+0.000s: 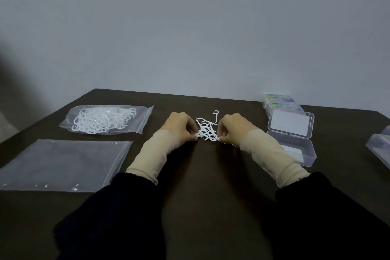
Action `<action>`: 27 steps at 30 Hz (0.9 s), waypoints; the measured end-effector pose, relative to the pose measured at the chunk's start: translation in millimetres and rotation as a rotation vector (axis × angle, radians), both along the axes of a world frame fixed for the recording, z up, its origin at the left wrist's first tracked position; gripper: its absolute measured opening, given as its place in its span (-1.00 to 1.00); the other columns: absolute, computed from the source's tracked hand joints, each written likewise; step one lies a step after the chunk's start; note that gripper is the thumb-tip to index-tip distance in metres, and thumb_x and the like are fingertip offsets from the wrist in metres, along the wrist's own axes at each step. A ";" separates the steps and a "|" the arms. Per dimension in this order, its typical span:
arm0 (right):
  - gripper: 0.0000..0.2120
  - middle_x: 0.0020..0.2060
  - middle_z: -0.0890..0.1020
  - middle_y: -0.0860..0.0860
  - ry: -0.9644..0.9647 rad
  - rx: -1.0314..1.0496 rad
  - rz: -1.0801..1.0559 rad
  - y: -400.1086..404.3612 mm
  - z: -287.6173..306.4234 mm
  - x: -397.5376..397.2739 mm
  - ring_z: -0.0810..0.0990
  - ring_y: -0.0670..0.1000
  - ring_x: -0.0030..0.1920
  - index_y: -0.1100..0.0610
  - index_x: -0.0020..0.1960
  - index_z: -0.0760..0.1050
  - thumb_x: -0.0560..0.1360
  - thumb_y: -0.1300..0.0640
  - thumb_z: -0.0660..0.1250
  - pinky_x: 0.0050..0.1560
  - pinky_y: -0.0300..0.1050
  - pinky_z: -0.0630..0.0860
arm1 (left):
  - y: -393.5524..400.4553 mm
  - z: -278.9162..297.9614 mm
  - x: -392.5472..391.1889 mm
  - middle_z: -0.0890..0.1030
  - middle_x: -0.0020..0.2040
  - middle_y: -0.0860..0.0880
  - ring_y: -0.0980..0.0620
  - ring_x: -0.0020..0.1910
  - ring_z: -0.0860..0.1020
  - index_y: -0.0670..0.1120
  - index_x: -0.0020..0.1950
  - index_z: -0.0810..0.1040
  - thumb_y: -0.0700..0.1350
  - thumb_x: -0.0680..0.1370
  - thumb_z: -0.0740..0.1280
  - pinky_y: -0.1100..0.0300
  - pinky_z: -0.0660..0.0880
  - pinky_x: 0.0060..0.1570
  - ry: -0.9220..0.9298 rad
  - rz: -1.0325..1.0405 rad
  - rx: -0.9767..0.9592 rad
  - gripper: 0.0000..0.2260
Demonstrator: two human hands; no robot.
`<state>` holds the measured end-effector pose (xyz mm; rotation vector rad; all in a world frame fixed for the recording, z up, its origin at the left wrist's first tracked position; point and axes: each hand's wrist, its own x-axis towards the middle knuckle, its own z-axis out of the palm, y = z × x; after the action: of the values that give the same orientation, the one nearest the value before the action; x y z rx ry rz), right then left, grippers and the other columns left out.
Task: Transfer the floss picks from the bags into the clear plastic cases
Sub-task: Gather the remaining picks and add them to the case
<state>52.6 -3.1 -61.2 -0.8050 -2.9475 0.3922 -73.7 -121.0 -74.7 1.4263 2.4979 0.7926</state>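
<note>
**A:** At a dark bench (211, 175), two hands close in on a loose heap of white floss picks (205, 131) — what exactly have they got hold of?

**B:** The left hand (179, 127) and the right hand (234, 127) flank the heap, fingers curled inward. Each seems to pinch picks at the heap's near edge, thumb against fingertips; how many picks each holds is too tangled to tell. One pick (215, 113) lies apart at the far side.

**A:** And the rest of the picks?

**B:** A full bag (105, 120) lies well to the left, sealed side toward the hands, packed with picks. Nearer the person, an empty bag (63, 164) lies flat. The heap on the bench looks to have come out of it, though that is a judgement.

**A:** Where do they go?

**B:** An open case (290, 136) sits just beside the right forearm, lid laid back, nothing visible inside. Closed cases (278, 101) with coloured labels stand behind it, and another case (379, 145) shows at the right edge.

**A:** So how to do this step well?

**B:** Square the picks up first — handles all one way, heads stacked — so they drop flat into the shallow case. Take a small bundle rather than the whole heap; the heads hook on one another and drag stragglers along. Collect the stray pick last.
</note>
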 end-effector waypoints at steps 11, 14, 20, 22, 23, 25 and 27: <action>-0.80 0.14 0.52 0.16 -0.230 0.076 0.065 -9.6 -1.9 -6.8 0.51 0.18 0.13 0.24 0.11 0.47 0.55 0.24 0.15 0.15 0.02 0.46 | 7.4 3.6 18.5 0.60 -0.01 -0.12 -0.14 0.00 0.56 -0.11 -0.05 0.62 -0.16 0.50 0.31 0.09 0.50 -0.02 0.303 0.072 -0.095 -0.89; -0.80 0.11 0.54 0.18 -0.226 0.037 0.099 -11.8 0.4 -5.6 0.53 0.18 0.10 0.27 0.10 0.47 0.54 0.26 0.15 0.12 -0.01 0.46 | 8.1 4.6 19.7 0.59 0.01 -0.13 -0.16 0.03 0.55 -0.13 -0.03 0.61 -0.17 0.51 0.29 0.09 0.48 -0.02 0.311 0.057 -0.114 -0.87; -0.85 -0.15 0.60 0.08 -0.113 -0.134 0.204 -5.3 11.9 2.7 0.49 -0.07 -0.17 0.27 0.03 0.56 0.50 0.25 0.29 -0.17 -0.29 0.40 | 5.4 2.1 14.9 0.60 0.00 -0.15 -0.16 0.03 0.54 -0.15 -0.02 0.61 -0.17 0.50 0.27 0.08 0.49 0.01 0.273 0.018 -0.106 -0.85; -0.88 -0.26 0.58 0.00 -0.071 -0.190 0.222 -2.0 14.9 4.7 0.49 -0.18 -0.31 0.25 0.00 0.58 0.49 0.24 0.33 -0.28 -0.43 0.39 | 4.8 2.5 12.3 0.61 -0.03 -0.14 -0.15 0.00 0.55 -0.15 -0.05 0.61 -0.17 0.49 0.28 0.10 0.49 -0.02 0.261 0.016 -0.083 -0.86; -0.89 -0.33 0.57 -0.04 -0.048 -0.222 0.230 -0.4 16.9 5.7 0.48 -0.24 -0.38 0.24 -0.02 0.58 0.48 0.24 0.34 -0.36 -0.48 0.36 | 4.4 3.4 10.8 0.62 -0.05 -0.13 -0.14 -0.02 0.56 -0.15 -0.06 0.61 -0.17 0.49 0.29 0.11 0.47 -0.04 0.255 0.016 -0.067 -0.87; -0.92 -0.38 0.55 -0.07 0.010 -0.288 0.244 2.7 22.3 9.1 0.47 -0.31 -0.46 0.23 -0.05 0.59 0.47 0.25 0.36 -0.44 -0.49 0.34 | 3.4 5.9 7.9 0.62 -0.10 -0.11 -0.11 -0.05 0.56 -0.15 -0.08 0.62 -0.16 0.49 0.30 0.16 0.44 -0.08 0.240 0.006 -0.030 -0.88; -0.98 -0.38 0.56 -0.05 0.077 -0.365 0.255 6.2 27.3 15.6 0.48 -0.30 -0.48 0.17 -0.12 0.57 0.46 0.25 0.38 -0.46 -0.48 0.35 | 2.4 9.1 6.6 0.60 -0.19 -0.07 -0.06 -0.12 0.55 -0.15 -0.08 0.63 -0.15 0.50 0.33 0.23 0.38 -0.13 0.231 -0.020 0.018 -0.89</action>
<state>68.3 3.1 -33.9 -0.4210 -2.9504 0.9753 -67.1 -118.6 -65.6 1.6319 2.6435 0.6835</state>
